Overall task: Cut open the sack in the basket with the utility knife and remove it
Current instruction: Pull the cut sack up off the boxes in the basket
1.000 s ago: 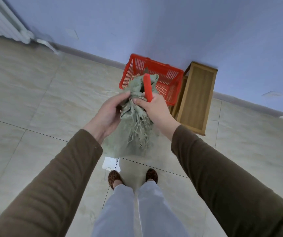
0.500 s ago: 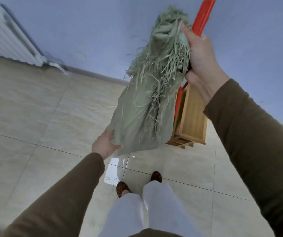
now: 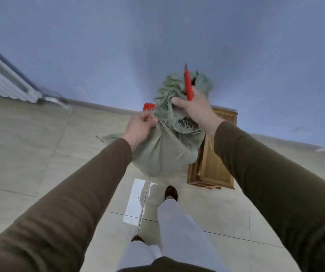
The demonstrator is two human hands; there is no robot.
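Note:
A green woven sack (image 3: 161, 154) with frayed, torn strands at its top hangs in the air in front of me, clear of the floor. My left hand (image 3: 141, 125) grips a bunch of the sack's cloth on its left side. My right hand (image 3: 194, 108) holds the frayed top of the sack together with the red utility knife (image 3: 188, 83), whose tip points up. Only a red corner of the basket (image 3: 149, 107) shows behind the sack; the rest of it is hidden.
A wooden crate-like stand (image 3: 216, 160) sits on the tiled floor to the right of the sack, against the blue wall. A white radiator (image 3: 2, 79) is at the far left. My feet (image 3: 171, 192) stand below the sack.
My right hand came down from high up with the sack top and knife. My left hand moved from the sack's bottom edge up to grip its side near the top.

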